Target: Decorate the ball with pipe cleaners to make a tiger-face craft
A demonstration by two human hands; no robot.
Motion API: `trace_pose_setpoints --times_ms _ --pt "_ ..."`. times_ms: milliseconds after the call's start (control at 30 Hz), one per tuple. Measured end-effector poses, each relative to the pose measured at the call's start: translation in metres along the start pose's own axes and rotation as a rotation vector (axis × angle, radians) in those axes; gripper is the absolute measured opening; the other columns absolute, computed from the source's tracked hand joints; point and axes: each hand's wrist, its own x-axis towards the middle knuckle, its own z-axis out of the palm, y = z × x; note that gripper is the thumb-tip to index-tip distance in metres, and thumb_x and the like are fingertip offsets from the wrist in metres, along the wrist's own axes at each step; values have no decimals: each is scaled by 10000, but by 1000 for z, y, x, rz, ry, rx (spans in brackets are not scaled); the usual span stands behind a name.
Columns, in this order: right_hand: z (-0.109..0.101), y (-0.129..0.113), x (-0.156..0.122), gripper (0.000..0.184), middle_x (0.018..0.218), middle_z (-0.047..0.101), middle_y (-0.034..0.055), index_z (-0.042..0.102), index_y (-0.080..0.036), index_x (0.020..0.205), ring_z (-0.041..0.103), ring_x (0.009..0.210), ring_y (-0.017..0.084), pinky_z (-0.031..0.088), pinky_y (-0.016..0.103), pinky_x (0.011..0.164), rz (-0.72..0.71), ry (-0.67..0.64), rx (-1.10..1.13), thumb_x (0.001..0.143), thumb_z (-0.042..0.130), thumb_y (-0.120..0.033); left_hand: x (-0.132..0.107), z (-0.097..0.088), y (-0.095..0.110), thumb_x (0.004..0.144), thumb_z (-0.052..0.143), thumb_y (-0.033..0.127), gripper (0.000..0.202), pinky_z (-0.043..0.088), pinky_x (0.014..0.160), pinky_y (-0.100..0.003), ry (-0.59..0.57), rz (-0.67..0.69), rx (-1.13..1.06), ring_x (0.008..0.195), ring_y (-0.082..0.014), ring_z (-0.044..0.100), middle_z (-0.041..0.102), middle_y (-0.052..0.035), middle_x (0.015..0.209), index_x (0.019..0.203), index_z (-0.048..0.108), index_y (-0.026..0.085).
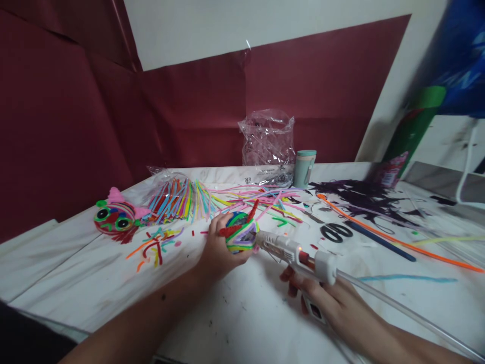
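Observation:
My left hand (219, 245) is wrapped round a ball covered in colourful pipe cleaners (242, 236), with red fuzzy pieces sticking out of its top and side. In my right hand (326, 298) is a white hot glue gun (282, 246), its fingers closed round the handle. The gun's nozzle points left and meets the ball's right side; whether it touches or hovers just off it I cannot tell. A clear glue stick (401, 308) runs out of the back of the gun. A small orange light glows on its body.
A finished-looking pipe-cleaner creature (114, 216) with big eyes sits at left. Beside it lie a bag of pipe cleaners (174, 199) and cut scraps (155, 247). Scissors (336, 232), an orange pipe cleaner (394, 235), dark purple strips (352, 197) and a green cup (304, 169) are behind and to the right.

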Motion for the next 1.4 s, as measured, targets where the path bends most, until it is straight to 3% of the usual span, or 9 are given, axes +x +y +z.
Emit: trace_pose_setpoints --times_ms 367,567,833,1167,1400 --pt "3 -3 -8 341 715 679 31 667 -205 876 616 614 179 523 289 600 -58 12 -24 882 395 -410 0 -1 0 534 748 284 816 412 1032 -522 -24 -22 6 1191 -341 484 471 -124 1222 1270 400 227" --pt "-1 -1 -5 374 724 671 47 651 -188 849 618 604 182 524 295 587 -42 37 3 882 369 -430 1 0 1 529 807 399 852 420 1023 -517 -11 -39 -5 1177 -334 490 472 -136 1207 1255 405 202" --pt "5 1 -10 403 773 684 53 669 -201 921 632 679 197 536 311 646 -4 16 -36 882 366 -464 0 -1 -1 544 749 289 810 398 1043 -531 -44 -51 -17 1207 -347 467 464 -144 1230 1269 398 203" --pt "1 -2 -5 378 728 690 51 672 -195 831 628 623 189 530 293 578 -57 57 -23 876 375 -424 0 -1 2 532 783 383 836 424 1004 -532 -20 -71 -22 1176 -348 498 482 -135 1218 1259 408 212" --pt "2 -5 -7 385 710 690 42 676 -201 857 628 610 183 528 276 570 -49 31 -34 875 373 -438 -1 -1 0 549 765 343 818 418 1018 -523 -45 -45 -15 1203 -344 473 468 -132 1228 1264 392 210"
